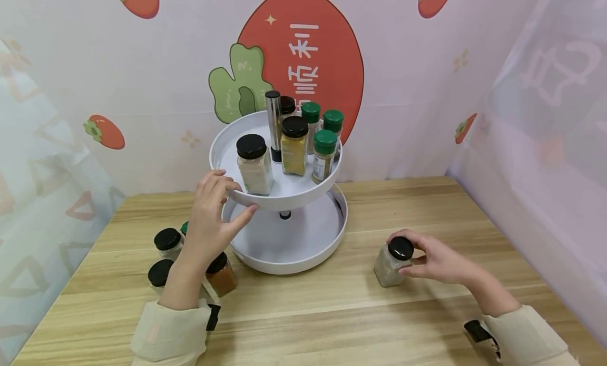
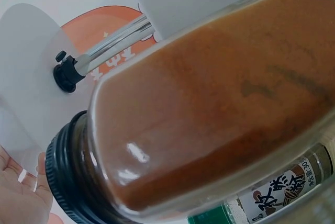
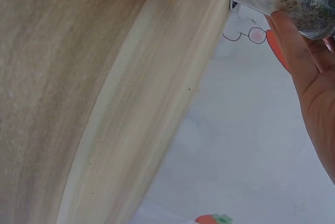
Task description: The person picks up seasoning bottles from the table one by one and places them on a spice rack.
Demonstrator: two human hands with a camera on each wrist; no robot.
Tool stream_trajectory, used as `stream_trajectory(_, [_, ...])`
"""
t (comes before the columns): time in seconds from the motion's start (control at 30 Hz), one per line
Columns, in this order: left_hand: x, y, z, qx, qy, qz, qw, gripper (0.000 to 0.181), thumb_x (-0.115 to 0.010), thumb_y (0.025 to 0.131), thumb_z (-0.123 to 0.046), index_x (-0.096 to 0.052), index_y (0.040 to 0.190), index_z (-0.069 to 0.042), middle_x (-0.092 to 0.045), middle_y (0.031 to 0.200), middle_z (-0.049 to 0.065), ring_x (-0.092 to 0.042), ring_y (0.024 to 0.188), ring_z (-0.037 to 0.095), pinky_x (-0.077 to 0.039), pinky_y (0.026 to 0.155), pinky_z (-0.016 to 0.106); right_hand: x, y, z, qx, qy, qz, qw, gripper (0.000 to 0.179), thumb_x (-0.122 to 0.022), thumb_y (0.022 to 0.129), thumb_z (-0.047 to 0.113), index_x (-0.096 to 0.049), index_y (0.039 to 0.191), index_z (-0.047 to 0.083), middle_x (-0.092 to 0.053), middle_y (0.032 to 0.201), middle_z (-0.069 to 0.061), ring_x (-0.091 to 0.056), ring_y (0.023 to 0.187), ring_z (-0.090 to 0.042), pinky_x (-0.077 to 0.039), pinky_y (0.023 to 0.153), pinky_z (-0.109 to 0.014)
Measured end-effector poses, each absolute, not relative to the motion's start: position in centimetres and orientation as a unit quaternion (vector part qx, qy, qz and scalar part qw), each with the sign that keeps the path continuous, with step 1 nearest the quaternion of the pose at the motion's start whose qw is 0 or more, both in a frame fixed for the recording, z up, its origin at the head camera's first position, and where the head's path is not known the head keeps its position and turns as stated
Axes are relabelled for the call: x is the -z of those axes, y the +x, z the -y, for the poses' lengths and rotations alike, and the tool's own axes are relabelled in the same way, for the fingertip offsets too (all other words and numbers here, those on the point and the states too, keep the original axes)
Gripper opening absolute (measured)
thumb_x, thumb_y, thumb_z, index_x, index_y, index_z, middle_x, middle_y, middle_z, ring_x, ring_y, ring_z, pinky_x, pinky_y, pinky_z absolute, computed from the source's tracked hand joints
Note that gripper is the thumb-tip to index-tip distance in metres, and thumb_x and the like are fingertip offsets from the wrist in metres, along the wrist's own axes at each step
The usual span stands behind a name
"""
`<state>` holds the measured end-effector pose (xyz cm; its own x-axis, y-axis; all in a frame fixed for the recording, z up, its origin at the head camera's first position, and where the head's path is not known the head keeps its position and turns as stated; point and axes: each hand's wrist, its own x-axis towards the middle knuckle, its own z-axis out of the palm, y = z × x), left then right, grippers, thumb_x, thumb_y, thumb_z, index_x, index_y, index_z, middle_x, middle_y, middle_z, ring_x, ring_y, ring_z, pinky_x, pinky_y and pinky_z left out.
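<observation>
My right hand [image 1: 438, 258] pinches a square glass spice jar [image 1: 388, 267] with a black lid, tilted at the right of the table. Grey, speckled contents show through its glass in the right wrist view. At the upper tray [image 1: 289, 203] of a white two-tier rack, my left hand [image 1: 208, 218] grips the left front rim, fingers over the edge and thumb below. Nearest those fingers, a black-lidded jar of pale powder [image 1: 256, 174] stands on that tray. A jar of orange-brown powder [image 2: 220, 93] fills much of the left wrist view, close under that wrist.
Behind the pale jar stand a tall slim grinder [image 1: 274, 121], a yellow spice jar [image 1: 294, 152] and several green-capped bottles [image 1: 324, 158]. The lower tray [image 1: 280, 239] sits on the wooden table [image 1: 332, 324]. Several black-lidded jars [image 1: 167, 240] cluster left, partly behind my left arm.
</observation>
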<state>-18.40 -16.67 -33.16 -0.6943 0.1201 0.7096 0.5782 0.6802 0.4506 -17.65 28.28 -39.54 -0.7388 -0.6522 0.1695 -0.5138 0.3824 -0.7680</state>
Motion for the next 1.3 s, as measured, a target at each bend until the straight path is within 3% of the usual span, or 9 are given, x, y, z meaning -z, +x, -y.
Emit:
stream_trajectory(0.4, [33.0,-18.4,16.7,0.344,-0.21,0.852,0.334,0.039,-0.085,0.076,-0.012,-0.058,0.102,-0.002,-0.057,0.116,0.015,-0.038,0.138,0.031,-0.057,0.084,0.052,39.7,-17.6,-28.4,0.441,-0.36,-0.82,0.059,0.05,-0.08,0.082,0.006,-0.056,0.126,0.006,-0.06,0.122,-0.005,-0.054,0.11,0.007,-0.063,0.076,-0.028])
stream_trajectory(0.77, [32.9,-18.3,16.6,0.34,-0.203,0.857,0.33,0.04,-0.086,0.076,-0.013,-0.058,0.102,-0.003,-0.056,0.118,0.015,-0.038,0.138,0.031,-0.058,0.085,0.053,39.7,-17.4,-28.1,0.434,-0.371,-0.82,0.044,0.049,-0.08,0.082,0.004,-0.056,0.125,0.003,-0.062,0.118,-0.012,-0.056,0.105,0.005,-0.064,0.071,-0.03])
stream_trajectory(1.3, [32.9,-18.4,16.7,0.345,-0.203,0.856,0.329,0.04,-0.086,0.076,-0.012,-0.058,0.102,-0.002,-0.057,0.117,0.014,-0.038,0.138,0.031,-0.058,0.085,0.054,37.6,-17.4,-27.4,0.397,-0.358,-0.845,0.013,0.052,-0.082,0.081,0.007,-0.056,0.126,0.007,-0.064,0.118,-0.007,-0.057,0.105,0.006,-0.063,0.069,-0.028])
